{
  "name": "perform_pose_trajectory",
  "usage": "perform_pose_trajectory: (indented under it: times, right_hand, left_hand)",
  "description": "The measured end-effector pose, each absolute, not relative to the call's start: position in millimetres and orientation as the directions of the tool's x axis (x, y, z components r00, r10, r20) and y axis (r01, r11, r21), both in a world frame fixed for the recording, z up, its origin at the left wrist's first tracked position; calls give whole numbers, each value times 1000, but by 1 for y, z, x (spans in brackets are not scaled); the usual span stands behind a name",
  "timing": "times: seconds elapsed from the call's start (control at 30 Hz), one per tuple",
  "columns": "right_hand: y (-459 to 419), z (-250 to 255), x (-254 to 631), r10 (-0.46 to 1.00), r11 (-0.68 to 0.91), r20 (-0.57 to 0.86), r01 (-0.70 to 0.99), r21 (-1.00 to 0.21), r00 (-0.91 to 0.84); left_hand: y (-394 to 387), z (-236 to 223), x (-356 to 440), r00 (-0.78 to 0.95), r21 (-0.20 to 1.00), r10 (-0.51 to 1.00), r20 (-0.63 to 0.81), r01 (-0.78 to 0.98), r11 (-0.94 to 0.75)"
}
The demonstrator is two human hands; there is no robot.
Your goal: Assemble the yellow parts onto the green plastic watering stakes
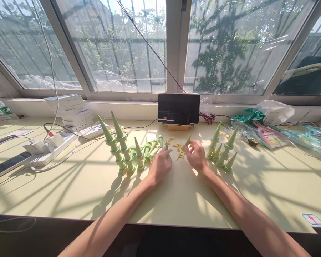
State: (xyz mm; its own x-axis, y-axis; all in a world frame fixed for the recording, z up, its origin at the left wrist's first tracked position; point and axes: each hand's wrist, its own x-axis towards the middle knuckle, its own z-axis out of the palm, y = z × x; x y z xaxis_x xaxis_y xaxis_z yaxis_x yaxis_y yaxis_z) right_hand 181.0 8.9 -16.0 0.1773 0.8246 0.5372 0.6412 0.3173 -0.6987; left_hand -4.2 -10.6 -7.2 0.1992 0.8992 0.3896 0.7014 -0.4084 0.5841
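Observation:
Near the middle of the table my left hand (160, 165) has its fingers closed round a small green cone piece (167, 147), whose tip points up. My right hand (195, 156) pinches another green cone (188, 138) between thumb and fingers, its point upward and slightly tilted. Between and beyond the hands lie several small yellow figures (180, 155). Left of my left hand several green ringed pieces (149, 149) lie in a pile, partly hidden. Tall green spired towers (120, 137) stand farther left. More green towers (226, 147) and short cones stand right of my right hand.
A dark tablet (178, 103) with a phone (178, 119) before it stands at the back on a small cardboard support (178, 127). At left are a power strip (52, 146), cables and white boxes (72, 112). Plastic bags (274, 111) and a pink item (269, 134) lie right.

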Motion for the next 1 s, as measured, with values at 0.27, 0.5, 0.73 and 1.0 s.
perform_pose_trajectory:
  times: [0.27,0.5,0.73,1.0]
  right_hand:
    - [7,-16,175,865,343,471,482,-806,174]
    - [-4,-10,167,877,383,471,446,-809,100]
    - [-13,-8,156,866,462,501,403,-790,-10]
    - [-16,-12,154,878,452,475,407,-794,-49]
  left_hand:
    - [-14,-2,-2,52,576,822,567,688,-441]
    - [-20,1,2,134,528,721,679,593,-608]
    - [-14,-7,3,285,576,795,535,566,-590]
    - [-14,-7,3,307,589,810,499,565,-577]
